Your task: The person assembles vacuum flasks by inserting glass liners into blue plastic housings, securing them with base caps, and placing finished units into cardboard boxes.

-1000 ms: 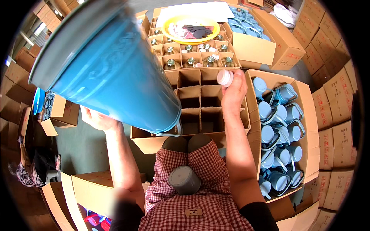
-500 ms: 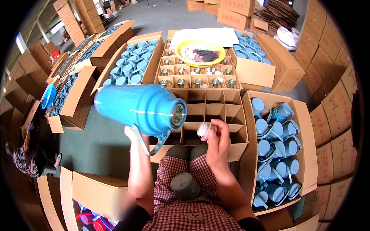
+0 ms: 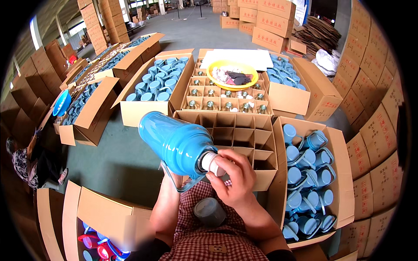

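Note:
A shiny blue thermos flask lies tilted in front of me, its mouth pointing right and toward me. My left hand supports it from below, closed on it with the fingers mostly hidden behind the body. The blue carrying handle hangs under the neck. Between the fingertips of my right hand is a white ribbed stopper, which sits at the mouth of the flask. How deep it goes in is hidden. A dark grey cup rests on my lap against the checked apron.
Beyond the flask stands a divided carton with bare compartments. Behind it, another carton holds glass-mouthed flasks, with a yellow basin of cloths on top. An open carton of blue flasks stands right. A person is far left.
My right hand has brought the stopper left to the flask's mouth. The flask has swung so its mouth points more toward me. My view has tilted up slightly.

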The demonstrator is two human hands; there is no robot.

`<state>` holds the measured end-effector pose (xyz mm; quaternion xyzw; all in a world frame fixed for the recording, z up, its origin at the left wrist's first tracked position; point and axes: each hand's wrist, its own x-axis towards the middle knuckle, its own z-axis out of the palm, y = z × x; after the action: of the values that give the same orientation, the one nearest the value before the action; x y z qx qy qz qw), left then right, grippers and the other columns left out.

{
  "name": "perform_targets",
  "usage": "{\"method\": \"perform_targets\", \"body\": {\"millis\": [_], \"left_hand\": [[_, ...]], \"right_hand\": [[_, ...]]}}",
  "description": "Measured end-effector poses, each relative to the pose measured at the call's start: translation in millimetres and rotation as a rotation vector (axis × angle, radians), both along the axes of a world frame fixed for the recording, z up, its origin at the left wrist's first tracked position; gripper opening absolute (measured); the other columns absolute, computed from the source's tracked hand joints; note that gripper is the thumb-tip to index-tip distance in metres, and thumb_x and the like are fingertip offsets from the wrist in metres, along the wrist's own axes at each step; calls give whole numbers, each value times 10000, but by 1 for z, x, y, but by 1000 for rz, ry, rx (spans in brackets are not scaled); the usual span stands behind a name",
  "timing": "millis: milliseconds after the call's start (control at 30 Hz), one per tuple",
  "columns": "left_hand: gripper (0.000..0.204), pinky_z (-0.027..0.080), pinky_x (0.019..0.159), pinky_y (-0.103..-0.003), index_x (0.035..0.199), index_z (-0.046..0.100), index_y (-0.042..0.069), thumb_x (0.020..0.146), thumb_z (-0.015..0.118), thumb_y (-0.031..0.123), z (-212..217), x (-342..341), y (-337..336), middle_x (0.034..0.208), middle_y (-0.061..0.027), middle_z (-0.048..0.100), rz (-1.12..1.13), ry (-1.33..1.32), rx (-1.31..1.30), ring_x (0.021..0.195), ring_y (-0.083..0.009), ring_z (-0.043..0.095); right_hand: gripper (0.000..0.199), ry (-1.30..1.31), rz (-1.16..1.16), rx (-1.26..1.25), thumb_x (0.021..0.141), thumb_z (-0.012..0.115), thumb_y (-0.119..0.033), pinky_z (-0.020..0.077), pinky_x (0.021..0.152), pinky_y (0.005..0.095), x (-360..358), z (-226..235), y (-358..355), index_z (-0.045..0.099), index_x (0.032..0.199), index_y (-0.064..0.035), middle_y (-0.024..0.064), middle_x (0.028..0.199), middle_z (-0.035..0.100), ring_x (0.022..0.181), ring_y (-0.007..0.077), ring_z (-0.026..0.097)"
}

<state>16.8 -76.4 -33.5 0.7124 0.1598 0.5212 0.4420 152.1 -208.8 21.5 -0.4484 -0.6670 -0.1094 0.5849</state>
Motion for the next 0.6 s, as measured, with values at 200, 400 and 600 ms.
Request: {"method": "perform_targets", "body": {"millis": [200, 400, 600], "left_hand": [[432, 513, 880, -393, 1273, 432, -7, 960, 436, 290, -86, -12, 7, 1180, -158, 564, -51, -737, -1018, 1020, -261, 592], [393, 503, 900, -386, 1271, 449, 1, 962, 440, 244, -70, -3, -21, 1204, -151, 556, -159, -705, -1003, 1047, -249, 585], [453, 503, 896, -396, 1301, 418, 8, 956, 450, 299, -19, 9, -56, 1210, -145, 554, -266, -805, -1023, 1045, -263, 585]], "right_hand": [[334, 27, 166, -59, 708, 703, -87, 424, 944, 411, 7, 5, -11, 552, 1000, -26, 171, 1120, 577, 1134, 359, 509], [152, 174, 239, -114, 837, 479, -60, 248, 1066, 492, 7, 1, -15, 521, 969, 3, 301, 1390, 326, 1313, 460, 282], [307, -92, -39, 93, 908, 452, -181, 274, 1040, 530, -8, -14, -13, 515, 1160, -17, 276, 1377, 338, 1267, 485, 321]]}}
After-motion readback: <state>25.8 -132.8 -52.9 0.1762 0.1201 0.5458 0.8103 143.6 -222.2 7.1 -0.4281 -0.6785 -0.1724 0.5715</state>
